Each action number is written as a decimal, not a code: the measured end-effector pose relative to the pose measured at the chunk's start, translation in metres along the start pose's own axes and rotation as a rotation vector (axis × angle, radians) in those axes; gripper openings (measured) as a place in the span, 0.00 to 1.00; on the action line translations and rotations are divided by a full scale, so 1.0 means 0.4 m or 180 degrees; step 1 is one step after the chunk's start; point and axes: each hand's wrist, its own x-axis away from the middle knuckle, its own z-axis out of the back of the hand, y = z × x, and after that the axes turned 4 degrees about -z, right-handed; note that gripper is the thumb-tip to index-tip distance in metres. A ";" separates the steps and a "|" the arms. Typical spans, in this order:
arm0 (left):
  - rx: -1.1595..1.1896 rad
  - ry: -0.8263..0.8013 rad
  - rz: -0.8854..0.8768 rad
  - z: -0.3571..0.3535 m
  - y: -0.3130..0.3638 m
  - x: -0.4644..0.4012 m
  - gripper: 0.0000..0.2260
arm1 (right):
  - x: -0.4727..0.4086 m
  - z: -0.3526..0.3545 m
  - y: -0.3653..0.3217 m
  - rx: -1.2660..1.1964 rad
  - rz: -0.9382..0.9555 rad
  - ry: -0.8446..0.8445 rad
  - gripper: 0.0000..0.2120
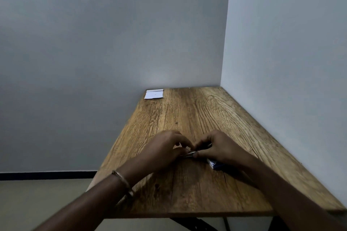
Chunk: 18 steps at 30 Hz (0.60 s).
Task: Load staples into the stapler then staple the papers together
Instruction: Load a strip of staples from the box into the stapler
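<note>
- A wooden worktop (197, 114) is seen set into a corner between two pale walls.
- The left hand (165, 148) and the right hand (219, 148) are brought together just above the middle of the worktop, fingertips almost touching.
- A slim metal stapler (189, 153) is pinched between both hands; only a shiny strip of it is shown between the fingers, so whether it is open cannot be told.
- Both hands are closed around the stapler, the right one from the right end, the left one from the left end.
- A small blue and white box (214, 164) is seen lying on the worktop, partly hidden under the right wrist.
- The papers (154, 94) are laid flat at the far left corner of the worktop, well apart from the hands.
- A bangle (123, 182) is worn on the left wrist.
</note>
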 end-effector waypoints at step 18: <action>-0.0320 -0.0195 -0.0777 0.009 -0.033 0.007 0.10 | -0.001 0.002 -0.001 -0.0015 0.0017 0.0004 0.05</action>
